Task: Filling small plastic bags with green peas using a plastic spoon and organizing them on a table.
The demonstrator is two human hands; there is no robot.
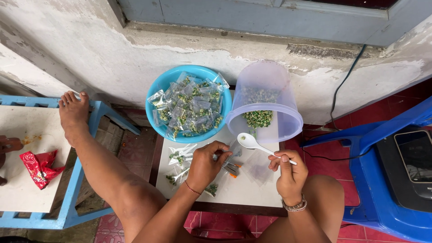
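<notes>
Right grip (290, 173) pinching white spoon (252, 143) beside tilted tub's rim (265, 128); left grip (208, 163) on small bag (234, 149).

The dark device (416, 166) on the blue chair (382, 202) runs off the right edge.

bowl (157, 90) of packets behind left hand (204, 164); tipped tub (270, 103) right of bowl; spoon (249, 141) below tub.

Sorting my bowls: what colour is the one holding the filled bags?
Light blue bowl, head view.
</notes>
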